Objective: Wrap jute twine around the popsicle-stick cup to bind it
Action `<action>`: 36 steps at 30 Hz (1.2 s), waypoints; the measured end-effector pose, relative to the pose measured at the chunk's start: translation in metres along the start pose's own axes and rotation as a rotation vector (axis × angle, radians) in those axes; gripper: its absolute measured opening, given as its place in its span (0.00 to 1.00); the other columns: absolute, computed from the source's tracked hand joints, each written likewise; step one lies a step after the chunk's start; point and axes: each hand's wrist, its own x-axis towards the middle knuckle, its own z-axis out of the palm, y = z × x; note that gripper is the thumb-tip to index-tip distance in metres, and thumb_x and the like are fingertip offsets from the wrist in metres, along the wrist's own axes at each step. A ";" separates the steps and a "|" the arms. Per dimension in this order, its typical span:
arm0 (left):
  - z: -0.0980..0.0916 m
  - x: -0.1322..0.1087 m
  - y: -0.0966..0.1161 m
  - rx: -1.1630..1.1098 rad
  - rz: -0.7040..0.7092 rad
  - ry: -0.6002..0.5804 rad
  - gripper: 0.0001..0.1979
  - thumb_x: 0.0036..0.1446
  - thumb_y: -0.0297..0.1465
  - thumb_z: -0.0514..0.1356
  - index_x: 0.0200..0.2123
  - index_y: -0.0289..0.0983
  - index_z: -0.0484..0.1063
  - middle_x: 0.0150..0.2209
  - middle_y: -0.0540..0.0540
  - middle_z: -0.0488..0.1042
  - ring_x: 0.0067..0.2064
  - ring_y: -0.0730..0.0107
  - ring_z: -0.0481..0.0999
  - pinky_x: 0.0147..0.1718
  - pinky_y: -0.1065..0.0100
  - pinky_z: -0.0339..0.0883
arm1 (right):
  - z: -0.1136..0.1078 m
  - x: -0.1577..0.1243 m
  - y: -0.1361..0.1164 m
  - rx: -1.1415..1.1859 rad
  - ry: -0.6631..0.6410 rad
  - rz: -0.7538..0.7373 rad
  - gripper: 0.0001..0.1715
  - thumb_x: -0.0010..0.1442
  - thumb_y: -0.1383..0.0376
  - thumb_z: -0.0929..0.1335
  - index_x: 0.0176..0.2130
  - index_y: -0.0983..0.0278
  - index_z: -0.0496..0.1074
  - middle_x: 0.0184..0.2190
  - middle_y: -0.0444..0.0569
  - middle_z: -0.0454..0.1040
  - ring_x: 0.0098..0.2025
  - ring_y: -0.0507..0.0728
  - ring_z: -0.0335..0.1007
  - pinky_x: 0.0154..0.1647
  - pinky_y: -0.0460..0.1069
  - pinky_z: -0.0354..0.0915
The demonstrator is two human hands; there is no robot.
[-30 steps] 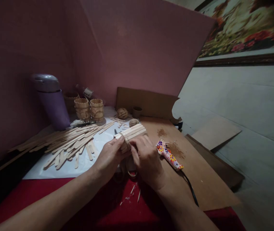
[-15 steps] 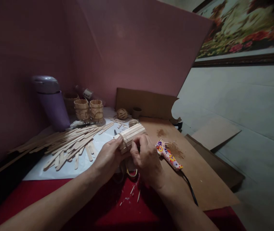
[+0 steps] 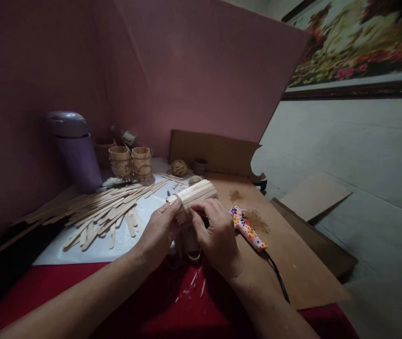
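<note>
A cylinder of pale craft sticks (image 3: 201, 189) lies tilted between my hands above the table's front edge. My left hand (image 3: 160, 228) is closed around its left end, thumb on top near a band of twine (image 3: 184, 203) that circles the sticks. My right hand (image 3: 218, 235) has its thumb and fingers pinched against the near side of the cylinder, by the twine. Whether those fingertips hold the twine's end or the sticks themselves is hidden. Below the hands, scissors handles (image 3: 194, 257) show in part.
Loose craft sticks (image 3: 112, 207) spread over white paper (image 3: 55, 247) at left. Behind stand two stick cups (image 3: 141, 162), a purple flask (image 3: 78, 157) and a twine ball (image 3: 178, 167). On the cardboard (image 3: 292, 263) at right lies a flower-patterned glue gun (image 3: 248, 230) with a black cord.
The stick cylinder has turned and shifted slightly to the right. My right fingers have moved a little up and left along its near side, while my left hand keeps its hold.
</note>
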 end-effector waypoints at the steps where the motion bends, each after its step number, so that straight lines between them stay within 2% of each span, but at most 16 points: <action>1: 0.000 -0.001 0.000 0.009 0.012 -0.007 0.09 0.57 0.33 0.62 0.29 0.33 0.74 0.27 0.48 0.73 0.28 0.74 0.70 0.32 0.72 0.69 | 0.000 0.000 0.000 -0.011 0.005 -0.009 0.05 0.62 0.71 0.65 0.35 0.65 0.70 0.32 0.50 0.73 0.37 0.57 0.68 0.39 0.50 0.63; 4: 0.002 -0.001 0.000 0.003 0.022 -0.008 0.10 0.54 0.31 0.63 0.23 0.33 0.71 0.22 0.52 0.68 0.25 0.77 0.66 0.30 0.74 0.67 | 0.000 0.000 0.000 -0.040 0.003 -0.017 0.05 0.63 0.70 0.65 0.34 0.66 0.71 0.31 0.50 0.74 0.36 0.57 0.68 0.38 0.50 0.64; 8: 0.005 -0.002 0.002 0.003 -0.003 0.023 0.12 0.52 0.29 0.65 0.20 0.34 0.67 0.21 0.53 0.65 0.25 0.77 0.64 0.29 0.74 0.65 | 0.001 -0.002 0.000 -0.076 0.004 -0.024 0.07 0.63 0.69 0.65 0.34 0.66 0.71 0.30 0.50 0.74 0.35 0.57 0.69 0.37 0.50 0.63; 13: 0.007 -0.004 0.001 0.072 -0.002 0.015 0.09 0.53 0.31 0.64 0.25 0.32 0.71 0.23 0.51 0.67 0.27 0.75 0.65 0.30 0.73 0.64 | 0.003 -0.004 0.002 -0.118 0.020 -0.031 0.08 0.65 0.69 0.63 0.34 0.66 0.71 0.30 0.51 0.74 0.34 0.58 0.69 0.36 0.50 0.63; 17: 0.004 -0.005 -0.002 0.132 0.019 -0.022 0.11 0.56 0.35 0.62 0.27 0.33 0.71 0.26 0.49 0.68 0.30 0.74 0.66 0.34 0.71 0.65 | 0.005 -0.005 0.002 -0.143 0.010 -0.028 0.08 0.65 0.69 0.63 0.34 0.66 0.70 0.30 0.51 0.74 0.35 0.58 0.68 0.36 0.51 0.63; 24: -0.001 -0.006 -0.006 0.346 0.058 0.039 0.17 0.58 0.41 0.59 0.24 0.36 0.62 0.23 0.54 0.58 0.25 0.77 0.56 0.24 0.74 0.56 | 0.006 -0.005 -0.003 -0.251 0.034 -0.056 0.09 0.64 0.70 0.61 0.32 0.65 0.65 0.27 0.50 0.70 0.32 0.57 0.66 0.33 0.50 0.63; 32: 0.001 -0.006 -0.006 0.412 0.051 0.055 0.16 0.57 0.42 0.59 0.28 0.35 0.66 0.25 0.52 0.64 0.27 0.75 0.60 0.27 0.73 0.58 | 0.013 -0.004 -0.001 -0.433 0.106 -0.096 0.11 0.63 0.72 0.58 0.29 0.63 0.62 0.24 0.48 0.67 0.28 0.57 0.63 0.28 0.50 0.61; 36: 0.002 -0.006 -0.006 0.407 0.020 0.069 0.17 0.57 0.43 0.59 0.25 0.36 0.64 0.23 0.53 0.61 0.25 0.76 0.57 0.24 0.73 0.55 | 0.014 -0.004 0.001 -0.418 0.102 -0.082 0.10 0.62 0.72 0.58 0.30 0.63 0.62 0.25 0.48 0.67 0.28 0.57 0.63 0.29 0.50 0.61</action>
